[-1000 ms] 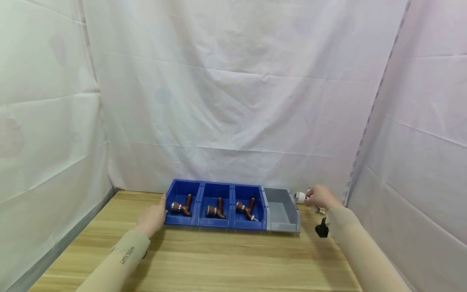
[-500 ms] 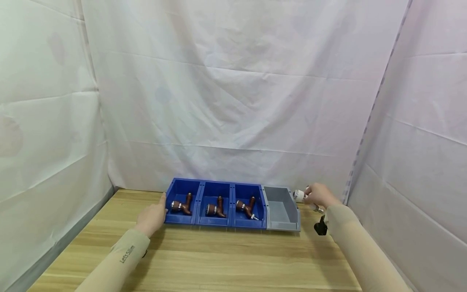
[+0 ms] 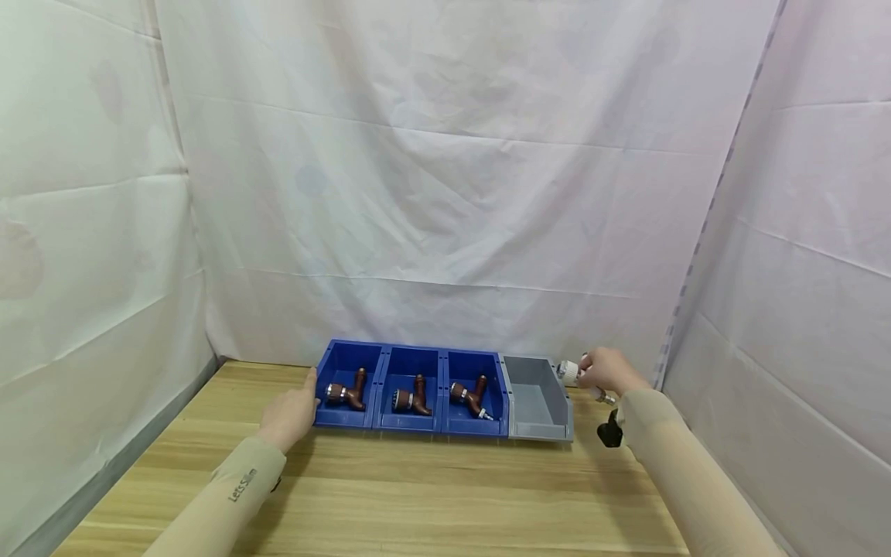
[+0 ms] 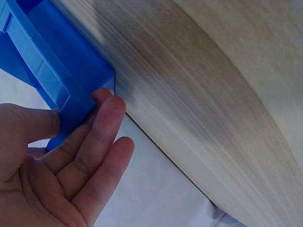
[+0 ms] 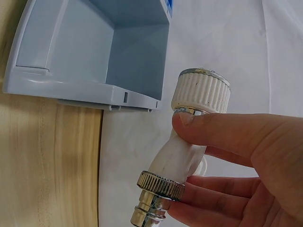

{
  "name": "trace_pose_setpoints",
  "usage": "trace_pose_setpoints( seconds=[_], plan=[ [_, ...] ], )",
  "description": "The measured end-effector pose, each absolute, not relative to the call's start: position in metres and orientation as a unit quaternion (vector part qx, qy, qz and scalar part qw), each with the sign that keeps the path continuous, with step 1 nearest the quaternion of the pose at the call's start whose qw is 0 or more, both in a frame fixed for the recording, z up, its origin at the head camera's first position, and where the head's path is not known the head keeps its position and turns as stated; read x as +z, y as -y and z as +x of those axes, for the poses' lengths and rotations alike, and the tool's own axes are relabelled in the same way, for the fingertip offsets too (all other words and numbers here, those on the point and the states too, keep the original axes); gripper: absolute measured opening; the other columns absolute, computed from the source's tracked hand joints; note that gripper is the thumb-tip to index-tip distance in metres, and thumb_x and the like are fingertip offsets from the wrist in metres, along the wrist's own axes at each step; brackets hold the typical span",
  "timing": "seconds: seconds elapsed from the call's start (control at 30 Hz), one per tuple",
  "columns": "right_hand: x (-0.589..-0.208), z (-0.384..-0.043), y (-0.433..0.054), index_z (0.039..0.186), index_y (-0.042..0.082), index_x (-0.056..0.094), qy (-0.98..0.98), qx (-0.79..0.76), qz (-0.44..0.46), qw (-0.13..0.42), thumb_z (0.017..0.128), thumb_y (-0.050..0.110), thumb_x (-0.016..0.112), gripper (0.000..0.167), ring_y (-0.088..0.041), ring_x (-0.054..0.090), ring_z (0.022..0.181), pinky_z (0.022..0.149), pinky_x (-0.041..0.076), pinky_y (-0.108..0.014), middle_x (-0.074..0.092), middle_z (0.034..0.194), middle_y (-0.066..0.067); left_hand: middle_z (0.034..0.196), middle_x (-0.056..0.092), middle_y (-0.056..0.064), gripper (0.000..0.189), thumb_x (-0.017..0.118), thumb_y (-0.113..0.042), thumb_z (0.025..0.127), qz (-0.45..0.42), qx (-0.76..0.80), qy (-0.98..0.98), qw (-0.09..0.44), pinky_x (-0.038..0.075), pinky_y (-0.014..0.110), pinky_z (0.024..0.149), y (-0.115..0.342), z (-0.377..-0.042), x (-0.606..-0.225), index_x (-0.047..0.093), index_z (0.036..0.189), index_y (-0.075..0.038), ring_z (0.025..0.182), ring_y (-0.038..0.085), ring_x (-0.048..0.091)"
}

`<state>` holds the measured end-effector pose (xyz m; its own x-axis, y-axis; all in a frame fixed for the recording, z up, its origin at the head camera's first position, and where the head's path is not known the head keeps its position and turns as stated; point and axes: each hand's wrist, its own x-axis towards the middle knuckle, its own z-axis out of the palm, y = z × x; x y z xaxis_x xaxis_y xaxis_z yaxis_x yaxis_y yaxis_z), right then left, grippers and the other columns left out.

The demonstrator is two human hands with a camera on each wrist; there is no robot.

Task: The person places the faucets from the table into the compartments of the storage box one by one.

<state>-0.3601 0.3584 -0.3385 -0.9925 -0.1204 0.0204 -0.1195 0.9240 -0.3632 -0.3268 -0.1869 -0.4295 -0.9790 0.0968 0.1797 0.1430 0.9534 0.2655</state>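
Note:
A white faucet (image 5: 177,158) with a ribbed knob and a metal hose end is held between the thumb and fingers of my right hand (image 3: 607,370), just right of the grey bin (image 3: 534,391). My left hand (image 3: 288,414) grips the outer wall of the leftmost blue bin (image 4: 75,101), thumb on one side and fingers on the other. Three brown faucets lie one per blue bin: the left faucet (image 3: 351,393), the middle faucet (image 3: 412,398) and the right faucet (image 3: 473,396), which has a metal hose end. The grey bin has nothing in it.
The bins stand in a joined row at the back of the wooden table (image 3: 418,495). White cloth (image 3: 445,193) hangs behind them and on both sides. A black object (image 3: 611,431) shows at the right wrist.
My right hand has shifted slightly left and up with the white faucet, closer to the grey bin. The left hand stays in place on the blue bin.

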Motion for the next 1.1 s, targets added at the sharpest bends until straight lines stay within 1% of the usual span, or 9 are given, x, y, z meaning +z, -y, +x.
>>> trace_pose_setpoints(
  seconds=[0.17, 0.33, 0.47, 0.7, 0.77, 0.87, 1.0, 1.1],
  plan=[
    [-0.336, -0.362, -0.357, 0.099, -0.006, 0.071, -0.981, -0.180, -0.071, -0.002, 0.076, 0.008, 0.071, 0.027, -0.019, 0.062, 0.069, 0.064, 0.053, -0.034, 0.069, 0.095, -0.017, 0.094, 0.065, 0.029, 0.062, 0.051, -0.014, 0.100, -0.059, -0.148, 0.984, 0.083, 0.051, 0.047, 0.056, 0.189, -0.330, -0.431, 0.021, 0.148, 0.010, 0.076, 0.041, 0.064],
    [-0.335, -0.363, -0.356, 0.100, -0.006, 0.071, -0.980, -0.183, -0.076, -0.001, 0.076, 0.007, 0.072, 0.027, -0.018, 0.062, 0.068, 0.061, 0.053, -0.032, 0.069, 0.095, -0.017, 0.092, 0.065, 0.029, 0.062, 0.051, -0.014, 0.100, -0.059, -0.148, 0.984, 0.082, 0.051, 0.046, 0.055, 0.190, -0.332, -0.432, 0.020, 0.148, 0.011, 0.075, 0.040, 0.064],
    [-0.335, -0.364, -0.355, 0.099, -0.004, 0.072, -0.981, -0.178, -0.072, -0.002, 0.075, 0.008, 0.072, 0.027, -0.018, 0.061, 0.069, 0.063, 0.052, -0.033, 0.070, 0.095, -0.015, 0.095, 0.065, 0.030, 0.062, 0.052, -0.014, 0.100, -0.058, -0.148, 0.984, 0.080, 0.051, 0.048, 0.056, 0.189, -0.331, -0.433, 0.021, 0.148, 0.010, 0.078, 0.042, 0.064],
    [-0.335, -0.366, -0.353, 0.097, -0.003, 0.072, -0.983, -0.169, -0.072, -0.003, 0.076, 0.009, 0.072, 0.024, -0.020, 0.059, 0.073, 0.069, 0.052, -0.037, 0.069, 0.094, -0.014, 0.096, 0.066, 0.029, 0.062, 0.051, -0.015, 0.100, -0.059, -0.146, 0.985, 0.077, 0.050, 0.046, 0.054, 0.189, -0.331, -0.433, 0.020, 0.148, 0.010, 0.075, 0.039, 0.064],
    [-0.335, -0.366, -0.352, 0.098, -0.002, 0.072, -0.983, -0.169, -0.069, -0.002, 0.077, 0.009, 0.073, 0.024, -0.020, 0.059, 0.073, 0.069, 0.051, -0.038, 0.069, 0.094, -0.014, 0.099, 0.065, 0.031, 0.062, 0.051, -0.015, 0.100, -0.060, -0.147, 0.984, 0.077, 0.051, 0.047, 0.055, 0.189, -0.331, -0.433, 0.020, 0.148, 0.010, 0.078, 0.042, 0.064],
    [-0.334, -0.366, -0.350, 0.097, -0.001, 0.073, -0.984, -0.164, -0.071, -0.004, 0.076, 0.010, 0.073, 0.024, -0.020, 0.058, 0.072, 0.069, 0.051, -0.038, 0.069, 0.093, -0.013, 0.101, 0.064, 0.031, 0.062, 0.050, -0.015, 0.101, -0.060, -0.147, 0.984, 0.077, 0.051, 0.048, 0.056, 0.189, -0.331, -0.434, 0.020, 0.149, 0.010, 0.080, 0.043, 0.064],
    [-0.333, -0.366, -0.349, 0.092, 0.001, 0.073, -0.984, -0.165, -0.074, -0.004, 0.075, 0.010, 0.073, 0.018, -0.019, 0.058, 0.069, 0.065, 0.050, -0.035, 0.069, 0.086, -0.009, 0.102, 0.065, 0.030, 0.062, 0.051, -0.015, 0.101, -0.056, -0.146, 0.985, 0.075, 0.051, 0.047, 0.055, 0.189, -0.331, -0.435, 0.020, 0.149, 0.009, 0.080, 0.043, 0.064],
    [-0.333, -0.367, -0.347, 0.091, 0.000, 0.073, -0.983, -0.168, -0.075, -0.005, 0.076, 0.010, 0.074, 0.018, -0.019, 0.058, 0.068, 0.064, 0.050, -0.034, 0.069, 0.085, -0.009, 0.101, 0.065, 0.030, 0.062, 0.051, -0.015, 0.100, -0.056, -0.144, 0.985, 0.076, 0.051, 0.047, 0.055, 0.189, -0.331, -0.435, 0.021, 0.148, 0.010, 0.080, 0.043, 0.065]
  ],
)
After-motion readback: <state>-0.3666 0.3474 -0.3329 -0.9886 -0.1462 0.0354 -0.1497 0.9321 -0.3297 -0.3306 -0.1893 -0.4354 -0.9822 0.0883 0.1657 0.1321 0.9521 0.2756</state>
